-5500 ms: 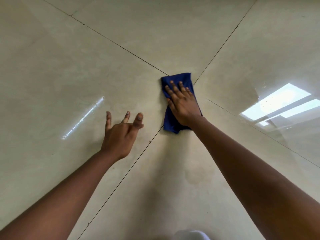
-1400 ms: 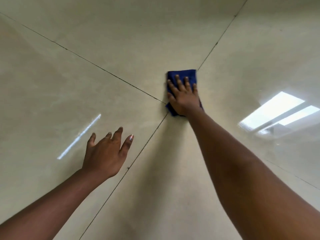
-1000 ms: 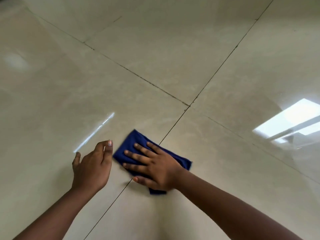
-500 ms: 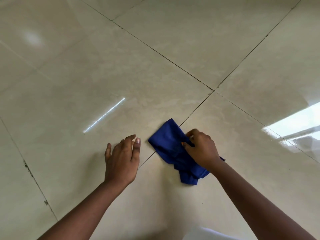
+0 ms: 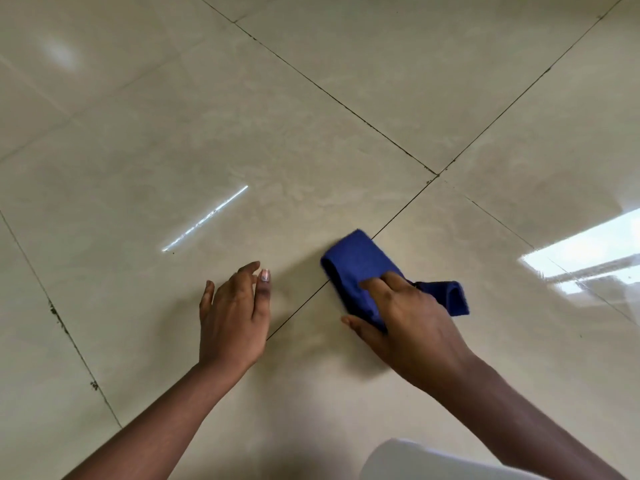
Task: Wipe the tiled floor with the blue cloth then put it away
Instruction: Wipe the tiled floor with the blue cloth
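The blue cloth [image 5: 360, 268] lies bunched and folded on the glossy beige tiled floor [image 5: 242, 140], across a dark grout line. My right hand [image 5: 405, 317] grips it from above, thumb at its near edge and fingers curled over the top; one end of the cloth sticks out to the right of the hand. My left hand [image 5: 233, 313] rests flat on the tile a short way left of the cloth, fingers apart, holding nothing.
Dark grout lines cross the floor and meet at a junction [image 5: 437, 174] beyond the cloth. A bright window reflection [image 5: 581, 258] shines on the tile at right. A white piece of clothing [image 5: 433, 462] shows at the bottom edge.
The right hand drew the cloth from the far grout junction back toward me, then went from pressing it flat to gripping it bunched. The left hand shifted slightly.
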